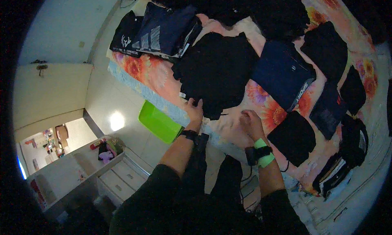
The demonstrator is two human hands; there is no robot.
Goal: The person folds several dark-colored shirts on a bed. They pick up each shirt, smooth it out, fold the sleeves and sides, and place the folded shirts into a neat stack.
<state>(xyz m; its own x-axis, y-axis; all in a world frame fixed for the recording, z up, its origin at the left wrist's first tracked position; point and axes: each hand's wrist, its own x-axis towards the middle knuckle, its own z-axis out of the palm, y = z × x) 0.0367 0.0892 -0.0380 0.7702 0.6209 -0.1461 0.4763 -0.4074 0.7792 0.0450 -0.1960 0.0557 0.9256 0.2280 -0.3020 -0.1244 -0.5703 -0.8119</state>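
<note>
A wide black garment lies spread on the bed in front of me, a small white tag at its left edge. My left hand is at its near left corner, fingers apart, fingertips touching the cloth. Over the pink sheet, just right of the garment's near edge, my right hand has its fingers curled in; nothing shows in them. Both wrists wear dark bands, the right one with light green beneath. A navy folded garment lies right of the black one, and a smaller black folded piece lies near my right wrist.
A stack of folded clothes sits at the far left of the floral bed sheet. Dark clothes are heaped at the back. More folded garments lie at right, beside a dark bag. A green plastic bin stands left of the bed.
</note>
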